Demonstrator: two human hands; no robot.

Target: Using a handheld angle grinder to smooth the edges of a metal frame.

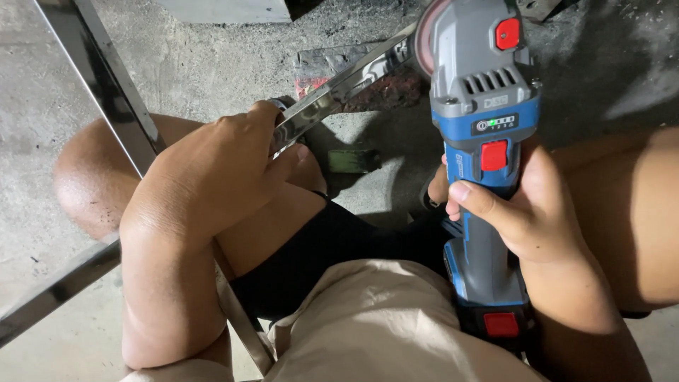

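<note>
The right hand (527, 212) is clenched around the body of a blue and grey cordless angle grinder (484, 141), thumb lying just below its red slide switch. The left hand (212, 173) grips a shiny flat stainless-steel bar (339, 88) that runs up and to the right from that hand to the grinder's head. The reddish grinding disc (423, 35) at the top of the grinder sits at the far end of this bar, touching or very nearly touching it; contact itself cannot be made out. No sparks show, and whether the disc is spinning cannot be told, though small green lights glow on the grinder's body.

As a judgement, the work on the bar's end is at an early or middle stage: tool and piece are both held and brought together, yet the metal by the disc shows no clear ground finish. Left of the grinder a polished steel frame (106, 85) crosses a rough concrete floor (212, 64), and a small green block (353, 161) lies on the floor between bar and grinder.
</note>
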